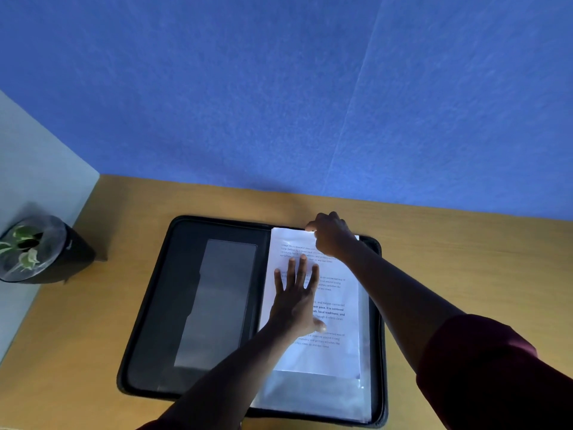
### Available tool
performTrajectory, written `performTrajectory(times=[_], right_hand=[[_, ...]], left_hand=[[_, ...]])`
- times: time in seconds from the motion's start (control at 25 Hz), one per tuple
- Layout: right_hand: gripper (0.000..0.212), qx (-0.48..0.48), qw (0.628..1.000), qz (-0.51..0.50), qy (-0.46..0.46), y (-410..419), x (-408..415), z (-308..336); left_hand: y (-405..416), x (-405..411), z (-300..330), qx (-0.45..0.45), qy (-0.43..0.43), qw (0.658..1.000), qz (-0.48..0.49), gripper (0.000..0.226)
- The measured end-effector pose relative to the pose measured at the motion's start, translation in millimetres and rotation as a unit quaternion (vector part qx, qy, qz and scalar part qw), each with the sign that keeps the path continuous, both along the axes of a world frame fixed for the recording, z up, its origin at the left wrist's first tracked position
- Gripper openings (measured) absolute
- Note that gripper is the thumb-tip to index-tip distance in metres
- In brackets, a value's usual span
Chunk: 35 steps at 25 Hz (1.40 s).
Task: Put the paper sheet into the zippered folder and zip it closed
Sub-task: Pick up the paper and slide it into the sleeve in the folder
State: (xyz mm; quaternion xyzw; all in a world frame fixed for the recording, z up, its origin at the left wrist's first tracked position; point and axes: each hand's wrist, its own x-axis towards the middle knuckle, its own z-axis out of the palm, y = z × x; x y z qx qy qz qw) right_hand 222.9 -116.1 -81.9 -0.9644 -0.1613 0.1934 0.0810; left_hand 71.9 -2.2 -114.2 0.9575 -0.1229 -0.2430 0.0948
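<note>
Small printed paragraphs on the paper sheet (338, 293); legible bold bits: "local traditions, and", "it is centered".

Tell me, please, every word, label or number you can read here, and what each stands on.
On the paper sheet, bold lines right of the left hand: "...wer pace, it is centered" and "...ds, local traditions, and".
Same sheet, fainter fragments: "and nature-connected", "Though it offers clean".
The other paragraphs, also near the right hand, are too small and blurred to read.
The zippered folder and plant pot show no text.

Bare desk (465, 259) right of right hand (331, 235); blue wall (279, 103) close beyond its knuckles; potted plant (34, 249) far left.
</note>
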Motion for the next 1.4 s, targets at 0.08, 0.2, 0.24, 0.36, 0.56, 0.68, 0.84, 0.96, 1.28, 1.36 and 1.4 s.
performTrajectory(times=[0.08, 0.2, 0.24, 0.36, 0.56, 0.68, 0.84, 0.96, 1.28, 1.36, 1.4], right_hand=[[0.053, -0.001, 1.000, 0.001, -0.011, 0, -8, 2], [0.057, 0.015, 0.999, -0.007, -0.033, 0, -16, 4], [0.057, 0.025, 0.999, -0.015, -0.036, 0, -18, 5], [0.053, 0.032, 0.999, -0.019, -0.037, 2, -20, 7], [0.050, 0.031, 0.999, -0.031, 0.001, 2, -24, 10], [0.050, 0.021, 0.999, -0.038, 0.029, 4, -28, 10], [0.040, 0.018, 0.999, -0.034, 0.034, 4, -35, 6], [0.025, 0.020, 0.999, -0.037, 0.018, -3, -33, 2], [0.029, -0.022, 0.996, -0.091, -0.007, -73, -38, -9], [0.023, 0.010, 0.994, -0.112, 0.002, -84, -37, -4], [0.019, 0.031, 0.992, -0.124, 0.010, -87, -36, -1]], left_hand=[[-1, 0, 1, -0.003, 0.000, 1.000, 0.002, 0.137], [-1, 1, 3, -0.006, 0.003, 1.000, 0.004, 0.136], [-1, 1, 3, -0.006, 0.004, 1.000, 0.004, 0.136], [-1, 0, 4, -0.006, 0.006, 1.000, 0.004, 0.136], [-2, 1, 3, -0.006, 0.014, 1.000, 0.003, 0.137], [-2, 1, 2, -0.003, 0.017, 1.000, 0.001, 0.138], [-1, 2, 1, 0.005, 0.013, 1.000, -0.006, 0.135], [-1, 1, 1, 0.000, 0.013, 1.000, -0.003, 0.137], [1, 1, 0, -0.010, 0.015, 1.000, 0.000, 0.139], [2, 1, -1, -0.013, 0.013, 1.000, 0.000, 0.138], [2, 1, -2, -0.015, 0.014, 1.000, 0.000, 0.138]])
